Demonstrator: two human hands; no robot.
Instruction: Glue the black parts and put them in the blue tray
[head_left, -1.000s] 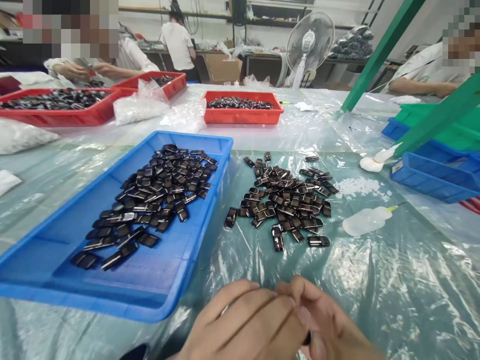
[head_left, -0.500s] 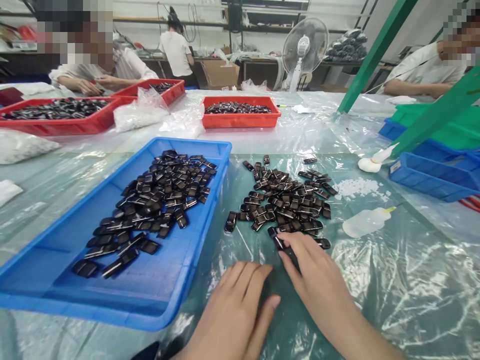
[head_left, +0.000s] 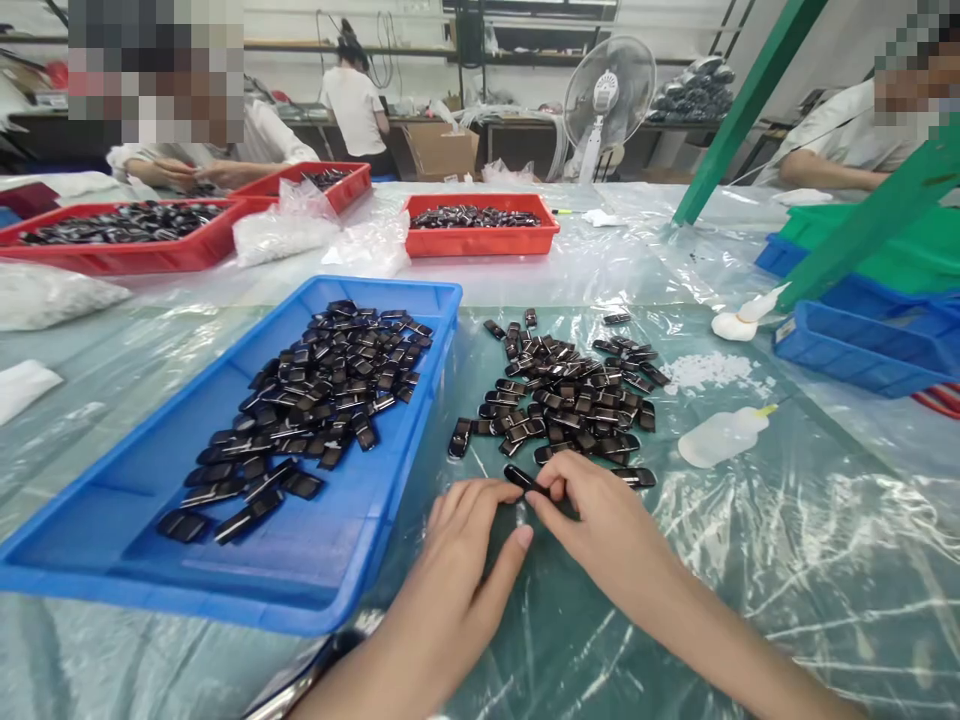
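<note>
Between the thumb and fingers of my right hand (head_left: 604,515) is a small glossy black plastic piece (head_left: 520,478), its rounded end pointing left. My left hand (head_left: 466,555) is close beside it, index fingertip at or near the piece and thumb apart; I cannot tell whether they touch. Just beyond my hands lies a loose pile of similar black pieces (head_left: 574,395) with shiny edges. More such pieces (head_left: 300,400) are heaped in the blue tray (head_left: 300,595) on the left.
Small white bits (head_left: 712,372) and a translucent bottle with a yellow tip (head_left: 724,438) lie right of the pile. Farther back stand a red tray (head_left: 480,242), a green post (head_left: 742,120) and blue bins (head_left: 862,365). A co-worker's hands (head_left: 187,175) are across the table.
My right hand has lifted the black piece off the pile's near edge and drawn it left. My left hand has moved forward to meet it.
</note>
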